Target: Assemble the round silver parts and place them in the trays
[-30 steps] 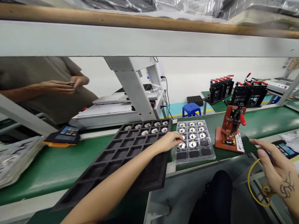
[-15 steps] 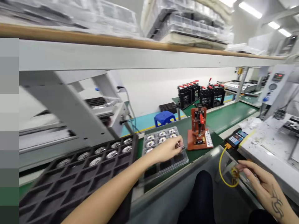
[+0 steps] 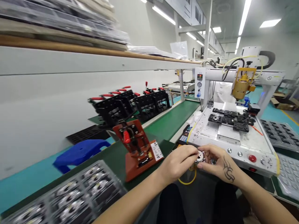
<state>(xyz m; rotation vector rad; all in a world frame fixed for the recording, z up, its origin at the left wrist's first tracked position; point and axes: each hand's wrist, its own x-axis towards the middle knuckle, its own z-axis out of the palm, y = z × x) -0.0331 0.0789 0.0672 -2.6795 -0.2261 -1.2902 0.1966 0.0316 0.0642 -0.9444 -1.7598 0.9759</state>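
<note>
A small round silver metal part [image 3: 200,156] with a dark hole near its middle is held between both hands, in front of the white machine. My left hand [image 3: 179,163] pinches its left side with thumb and fingers. On the other side, my right hand [image 3: 213,159] has its fingers curled around the edge, with the thumb below. Fingers cover parts of its rim. Several similar round metal parts sit in a clear compartment tray [image 3: 108,174] at lower left. Between that tray and my left hand stands a reddish-brown clamp fixture [image 3: 134,149] with a red handle.
The white dispensing machine [image 3: 233,152] carries black fixtures [image 3: 233,119] on its bed. A keypad [image 3: 185,134] and a looped yellow cable [image 3: 188,183] lie near my hands. Black racks with red handles [image 3: 130,105] stand behind; a blue stool [image 3: 80,154] is at left.
The view has swung right. My left hand has come away from the clear tray with a round metal part, and my right hand has joined it on that part.
</note>
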